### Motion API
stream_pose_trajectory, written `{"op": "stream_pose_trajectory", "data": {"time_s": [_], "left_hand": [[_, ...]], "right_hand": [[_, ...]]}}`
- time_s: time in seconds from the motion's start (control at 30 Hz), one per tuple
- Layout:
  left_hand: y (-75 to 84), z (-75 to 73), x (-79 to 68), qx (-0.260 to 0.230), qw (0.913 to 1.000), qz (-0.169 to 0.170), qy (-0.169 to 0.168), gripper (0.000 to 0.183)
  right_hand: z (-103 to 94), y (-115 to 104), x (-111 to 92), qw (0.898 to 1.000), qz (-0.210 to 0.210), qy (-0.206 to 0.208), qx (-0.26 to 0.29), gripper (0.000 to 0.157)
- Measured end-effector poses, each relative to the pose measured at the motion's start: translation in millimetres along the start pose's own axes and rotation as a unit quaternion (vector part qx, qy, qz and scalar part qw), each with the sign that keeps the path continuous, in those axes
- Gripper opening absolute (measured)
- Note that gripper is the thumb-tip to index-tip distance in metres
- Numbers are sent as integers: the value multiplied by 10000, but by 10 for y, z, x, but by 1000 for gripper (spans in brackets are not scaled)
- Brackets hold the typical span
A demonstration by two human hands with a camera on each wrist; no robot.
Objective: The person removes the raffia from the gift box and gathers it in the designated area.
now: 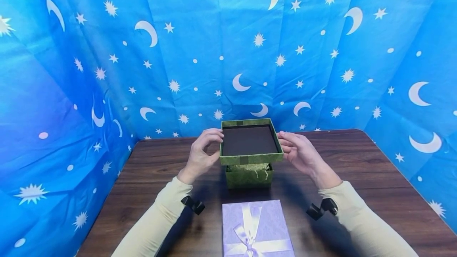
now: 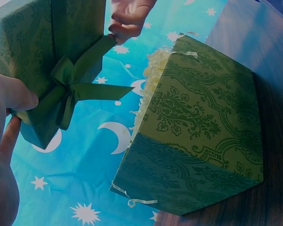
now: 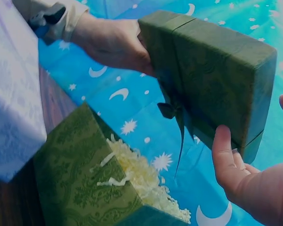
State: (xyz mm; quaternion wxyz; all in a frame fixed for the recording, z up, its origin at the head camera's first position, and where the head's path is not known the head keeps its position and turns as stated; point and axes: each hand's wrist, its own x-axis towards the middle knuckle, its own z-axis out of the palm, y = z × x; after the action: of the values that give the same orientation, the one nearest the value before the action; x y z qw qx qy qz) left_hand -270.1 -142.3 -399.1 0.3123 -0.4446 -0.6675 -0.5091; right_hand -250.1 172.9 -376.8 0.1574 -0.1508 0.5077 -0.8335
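"What are you seeing, biggest first?"

"A blue moon-and-star cloth (image 1: 303,62) is hanging behind the dark wood-grain counter (image 1: 160,158). Nearest the person, a lavender gift box (image 1: 232,217) is lying ribbon side up; beyond it, the green patterned box base (image 1: 248,180) is standing uncovered."

"And its lid?"

"The green lid (image 1: 250,142) is hovering above the base, not touching it, its dark inside facing up."

"What are the hands doing?"

"The left hand (image 1: 201,150) is pinching one side between thumb and fingers; the right hand (image 1: 303,152) is gripping the opposite side. Cream paper shred (image 2: 155,68) is showing at the base's rim, and a green bow (image 2: 66,87) is facing downward beneath the lid."

"Which step, then?"

"Handling the lid off its base, I'm judging. The next move is probably calling for an even two-handed hold, keeping clear of stray shreds."
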Motion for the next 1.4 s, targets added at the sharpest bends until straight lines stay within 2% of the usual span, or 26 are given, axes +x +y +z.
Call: {"op": "stream_pose_trajectory", "data": {"time_s": [0.1,0.27,0.5,0.63,0.7,0.9,1.4], "left_hand": [[1,3,-4,-39,10000,-26,-8,35],[-9,9,-9,-47,10000,-54,-22,35],[0,23,2,-26,10000,74,-5,35],[143,42,76,-66,9998,174,4,37],[153,53,86,-40,9998,199,13,37],[-5,55,-1,22,9998,196,11,39],[1,46,-15,643,9975,266,-89,28]], "right_hand": [[-8,-3,-8,9997,87,-105,215,25],[-10,-8,-6,9996,181,-116,200,25],[1,15,-3,9989,214,-235,341,27],[14,14,-12,9985,275,-132,461,26],[21,11,-11,9982,338,-44,484,25],[40,7,-8,9975,472,87,526,22],[50,-12,-8,9973,463,74,569,22]]}}
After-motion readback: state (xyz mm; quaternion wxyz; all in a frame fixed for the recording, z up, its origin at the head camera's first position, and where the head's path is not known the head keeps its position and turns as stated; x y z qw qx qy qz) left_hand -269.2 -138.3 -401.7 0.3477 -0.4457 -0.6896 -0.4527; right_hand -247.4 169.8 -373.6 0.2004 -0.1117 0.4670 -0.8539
